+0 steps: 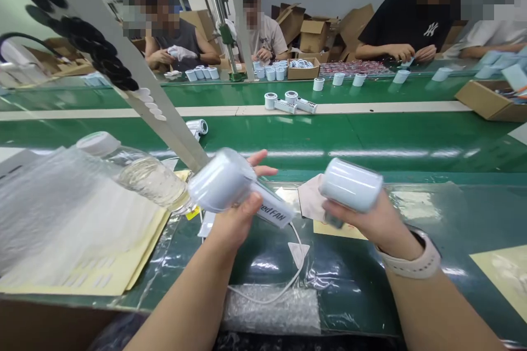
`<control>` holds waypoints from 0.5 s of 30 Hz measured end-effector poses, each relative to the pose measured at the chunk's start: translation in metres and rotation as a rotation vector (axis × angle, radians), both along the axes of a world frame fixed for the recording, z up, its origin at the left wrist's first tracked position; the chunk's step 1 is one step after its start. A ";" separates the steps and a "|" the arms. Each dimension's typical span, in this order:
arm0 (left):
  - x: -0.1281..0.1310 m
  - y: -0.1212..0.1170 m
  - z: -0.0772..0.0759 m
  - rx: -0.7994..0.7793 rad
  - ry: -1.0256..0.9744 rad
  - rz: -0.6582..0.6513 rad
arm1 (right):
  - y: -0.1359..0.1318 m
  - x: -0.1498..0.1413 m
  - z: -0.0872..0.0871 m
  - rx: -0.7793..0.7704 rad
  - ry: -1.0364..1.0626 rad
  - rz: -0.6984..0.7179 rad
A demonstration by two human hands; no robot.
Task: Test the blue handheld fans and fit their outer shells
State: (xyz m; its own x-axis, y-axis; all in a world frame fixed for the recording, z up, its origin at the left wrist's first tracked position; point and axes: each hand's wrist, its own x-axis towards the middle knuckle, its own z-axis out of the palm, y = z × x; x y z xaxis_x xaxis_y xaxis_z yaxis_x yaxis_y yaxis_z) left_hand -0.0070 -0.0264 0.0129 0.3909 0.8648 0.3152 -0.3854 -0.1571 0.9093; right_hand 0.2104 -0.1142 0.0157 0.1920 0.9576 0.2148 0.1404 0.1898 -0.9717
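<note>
Bubble wrap point(269, 310) sits near the front edge of the counter point(453, 307), beside a white cable point(297, 263). Above, the left hand point(233, 225) has its grip closed round a pale handheld fan point(220, 181), the right hand point(370, 219) round a second fan point(349, 185); open green belt point(370, 137) lies beyond.

fan handle point(274, 209): "...ed fan", start hidden; black t-shirt point(411, 22): ny logo, probably
</note>
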 end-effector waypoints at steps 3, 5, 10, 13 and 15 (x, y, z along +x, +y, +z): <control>-0.003 0.000 0.005 -0.060 -0.017 -0.008 | 0.003 0.004 -0.004 0.029 0.011 0.004; -0.004 -0.001 0.009 -0.153 -0.072 -0.071 | 0.003 0.006 -0.007 0.084 0.116 0.121; -0.004 0.002 0.009 -0.183 -0.122 -0.097 | 0.005 0.007 -0.006 0.061 0.164 -0.101; -0.002 0.004 0.006 -0.280 -0.116 -0.098 | -0.002 0.025 -0.003 -0.111 -0.184 -0.125; 0.000 0.000 0.004 -0.384 -0.077 -0.104 | -0.016 0.059 -0.010 -0.201 -0.563 -0.250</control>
State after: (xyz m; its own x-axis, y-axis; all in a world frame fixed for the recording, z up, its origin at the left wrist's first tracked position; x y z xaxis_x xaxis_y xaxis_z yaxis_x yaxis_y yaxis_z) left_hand -0.0069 -0.0260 0.0167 0.4705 0.8824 0.0084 -0.4508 0.2322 0.8619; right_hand 0.2695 -0.1303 0.0058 0.3250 0.9305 0.1689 0.6553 -0.0928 -0.7496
